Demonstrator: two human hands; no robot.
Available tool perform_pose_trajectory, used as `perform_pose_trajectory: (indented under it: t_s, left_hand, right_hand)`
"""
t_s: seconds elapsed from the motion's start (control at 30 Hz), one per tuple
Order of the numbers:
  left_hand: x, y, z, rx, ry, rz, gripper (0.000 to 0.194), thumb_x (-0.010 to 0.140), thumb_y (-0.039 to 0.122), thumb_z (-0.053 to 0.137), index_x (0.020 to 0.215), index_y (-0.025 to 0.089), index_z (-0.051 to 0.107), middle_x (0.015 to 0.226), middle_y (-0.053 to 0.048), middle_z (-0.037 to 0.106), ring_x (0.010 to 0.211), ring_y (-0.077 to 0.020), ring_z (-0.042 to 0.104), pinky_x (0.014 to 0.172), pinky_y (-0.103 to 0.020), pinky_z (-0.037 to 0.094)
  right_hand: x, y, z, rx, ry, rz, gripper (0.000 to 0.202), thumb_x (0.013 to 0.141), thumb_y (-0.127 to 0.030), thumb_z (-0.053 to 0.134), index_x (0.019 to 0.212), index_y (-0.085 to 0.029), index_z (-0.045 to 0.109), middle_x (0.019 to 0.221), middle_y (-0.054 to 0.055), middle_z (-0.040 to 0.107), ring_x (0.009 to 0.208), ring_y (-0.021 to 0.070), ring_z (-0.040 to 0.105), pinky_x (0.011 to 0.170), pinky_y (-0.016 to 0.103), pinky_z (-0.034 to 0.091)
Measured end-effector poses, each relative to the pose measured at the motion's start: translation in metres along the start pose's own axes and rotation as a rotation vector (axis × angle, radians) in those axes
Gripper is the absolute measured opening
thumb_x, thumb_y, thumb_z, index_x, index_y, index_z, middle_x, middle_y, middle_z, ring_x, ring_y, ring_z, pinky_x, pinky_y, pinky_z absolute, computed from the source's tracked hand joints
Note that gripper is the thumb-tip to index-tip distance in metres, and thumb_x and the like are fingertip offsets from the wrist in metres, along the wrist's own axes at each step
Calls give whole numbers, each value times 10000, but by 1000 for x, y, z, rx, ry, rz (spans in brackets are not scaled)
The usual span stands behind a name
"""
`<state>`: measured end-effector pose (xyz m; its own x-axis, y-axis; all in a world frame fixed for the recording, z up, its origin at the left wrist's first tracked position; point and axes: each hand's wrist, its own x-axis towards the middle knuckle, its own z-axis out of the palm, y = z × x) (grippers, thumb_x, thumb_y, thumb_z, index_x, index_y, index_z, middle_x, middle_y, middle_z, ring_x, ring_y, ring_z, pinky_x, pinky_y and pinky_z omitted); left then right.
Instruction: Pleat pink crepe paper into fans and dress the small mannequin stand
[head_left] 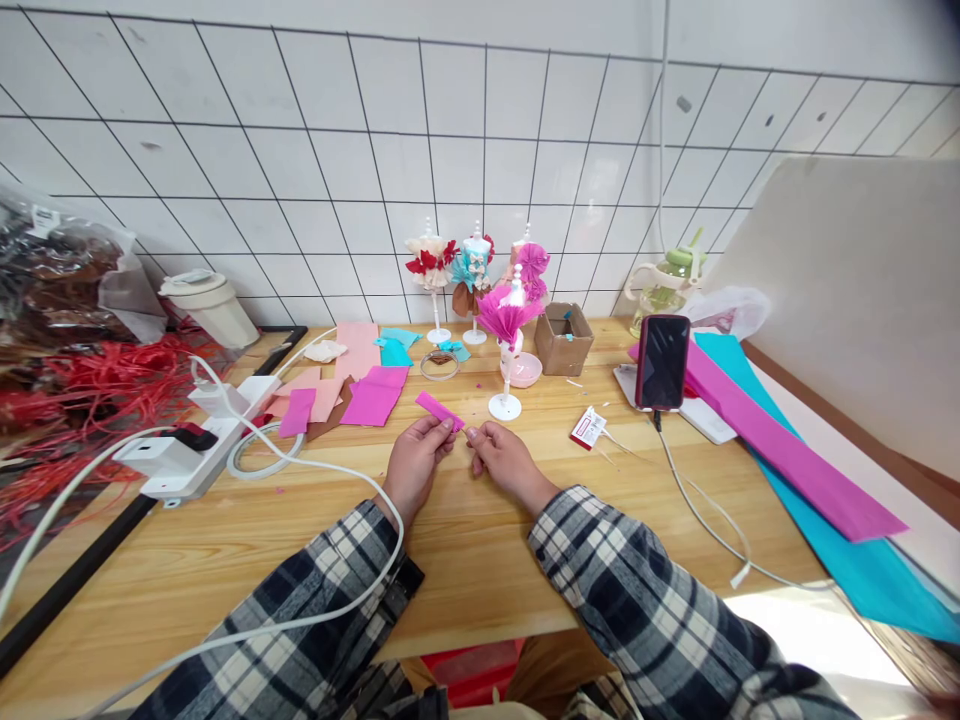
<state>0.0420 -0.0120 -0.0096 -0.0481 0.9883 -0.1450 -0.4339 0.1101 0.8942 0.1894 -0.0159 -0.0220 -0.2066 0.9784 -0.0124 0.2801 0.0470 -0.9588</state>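
My left hand [415,458] pinches a narrow folded strip of magenta crepe paper [437,408] above the table, its far end pointing up and left. Close beside it, my right hand [504,460] has thumb and fingers pressed together at the strip's near end; whatever they hold is too small to make out. Just beyond my hands stands a small white dress-form mannequin [505,406] wearing a fanned magenta paper top [508,318]. Magenta paper pieces [376,395] lie to the left. Three more decorated mannequins [474,262] stand against the tiled wall.
A power strip [214,455] with a white cable [330,462] crosses my left side. Right of the mannequin are a cardboard box [564,345], a pink bowl [527,370], a small red-and-white packet [587,427] and an upright phone [664,360]. Long paper sheets [802,445] lie farther right.
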Motion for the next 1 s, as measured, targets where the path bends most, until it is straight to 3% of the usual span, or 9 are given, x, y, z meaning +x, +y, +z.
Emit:
perform_pose_trajectory:
  t_s: [0.27, 0.57, 0.77, 1.0]
  left_hand:
    - [1, -4, -2, 71, -48, 23, 243, 630, 302, 808, 774, 141, 697, 728, -4, 645, 612, -78, 534, 605, -189, 433]
    - [1, -3, -1, 70, -33, 25, 258, 620, 302, 813, 776, 141, 686, 718, 7, 630, 606, -76, 515, 591, -197, 410]
    - [-1, -1, 0, 72, 0, 46, 261, 611, 300, 816, 774, 144, 685, 742, 3, 636, 603, -74, 503, 588, -200, 401]
    - [1, -3, -2, 115, -41, 45, 248, 630, 309, 802, 771, 144, 682, 695, 10, 611, 595, -81, 493, 587, -206, 401]
  right_hand:
    - [0, 0, -2, -14, -10, 16, 335, 929, -489, 456, 776, -200, 526, 516, -43, 587, 532, 126, 556, 586, 234, 395]
    - [-1, -3, -3, -30, -1, 7, 357, 932, -485, 460, 712, -204, 476, 521, -40, 588, 567, 124, 577, 614, 229, 395]
    - [-1, -3, -4, -30, -6, 44, 347, 932, -498, 450, 762, -201, 508, 507, -49, 573, 501, 119, 532, 549, 228, 372]
    - [-1, -3, -3, -46, -1, 29, 344, 936, -486, 457, 755, -198, 511, 521, -46, 579, 526, 115, 536, 573, 224, 378]
